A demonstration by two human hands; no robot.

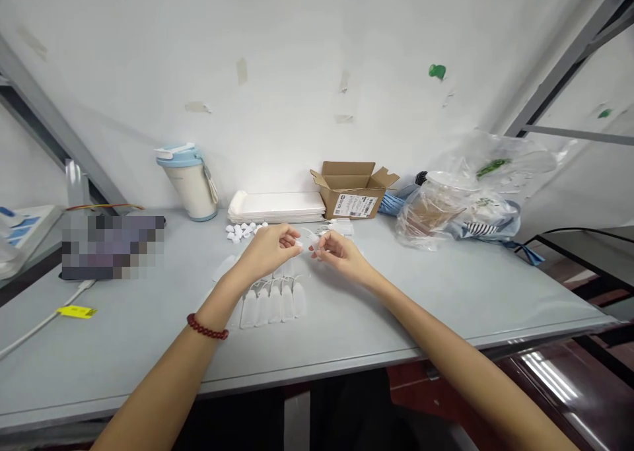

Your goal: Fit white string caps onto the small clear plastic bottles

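My left hand [272, 249] is closed in a pinch, a small white piece [298, 245] that looks like a cap at its fingertips. A short gap to the right, my right hand [341, 254] pinches a small translucent piece [314, 242]; a thin pale tube or loop shows beside it. The fingers partly hide both pieces. Below the hands, several flat translucent pouch-like containers [275, 304] with thin white loops lie in a row on the table. Behind my left hand sits a pile of small white caps [242, 231]. More translucent pieces [341, 226] lie behind my right hand.
Against the wall stand a cream-and-blue tumbler [191, 183], a stack of white sheets or envelopes [280, 207] and an opened cardboard box [354, 197]. Plastic bags [436, 213] fill the back right. A blurred-out dark device [113, 246] and a white cable [42, 325] lie left.
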